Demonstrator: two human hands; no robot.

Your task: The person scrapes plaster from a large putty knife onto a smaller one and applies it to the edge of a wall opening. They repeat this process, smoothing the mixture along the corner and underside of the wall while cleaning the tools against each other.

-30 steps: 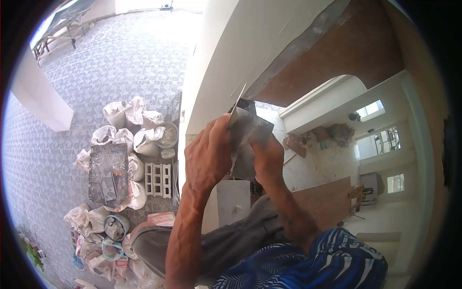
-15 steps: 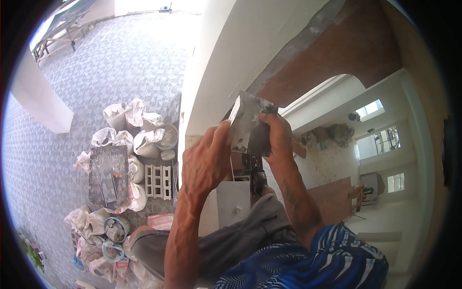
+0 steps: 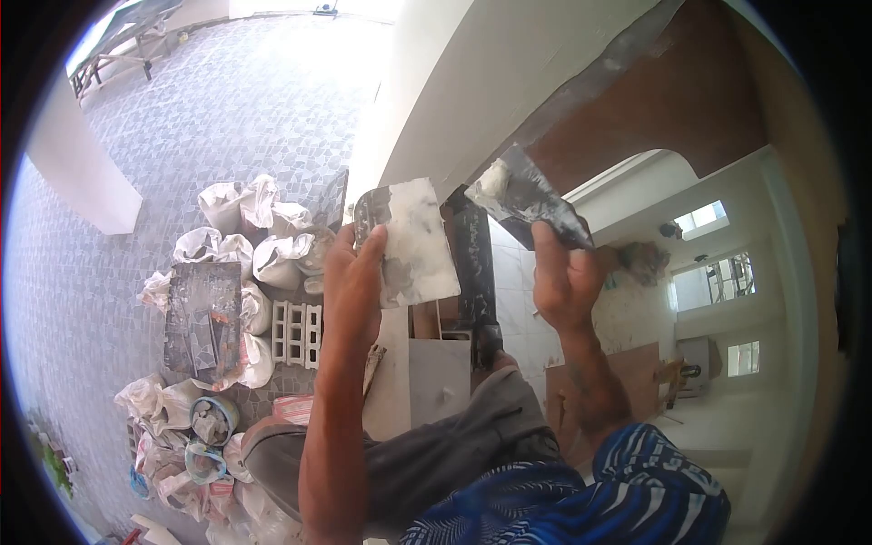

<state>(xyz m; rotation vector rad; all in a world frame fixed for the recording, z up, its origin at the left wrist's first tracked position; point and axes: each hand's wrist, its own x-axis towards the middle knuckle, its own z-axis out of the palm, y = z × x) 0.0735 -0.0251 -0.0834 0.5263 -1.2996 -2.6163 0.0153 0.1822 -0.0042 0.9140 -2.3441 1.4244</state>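
Note:
My left hand (image 3: pixel 352 277) is closed around the left edge of a flat, squarish putty plate (image 3: pixel 420 241), its face smeared with white putty, the thumb lying on top. To the right, my right hand (image 3: pixel 565 282) pinches a wide dark metal putty scraper (image 3: pixel 536 195) that carries a lump of white putty (image 3: pixel 493 184) at its far left end. A gap separates the two tools. Just beyond them runs a pale wall edge (image 3: pixel 454 100) with a grey, freshly coated strip (image 3: pixel 609 59) beside a brown surface (image 3: pixel 672 100).
Below on the left, white sacks (image 3: pixel 221 207), a hollow block (image 3: pixel 296 334), a stained board (image 3: pixel 200 313) and a bucket (image 3: pixel 234 413) stand on patterned tiles (image 3: pixel 245 109). A dark plank (image 3: pixel 475 263) and a grey box-like surface (image 3: pixel 440 377) lie beneath my hands.
My hands have moved apart, the scraper going right and the plate left. The plate now faces up, showing its putty, and a white lump sits on the scraper.

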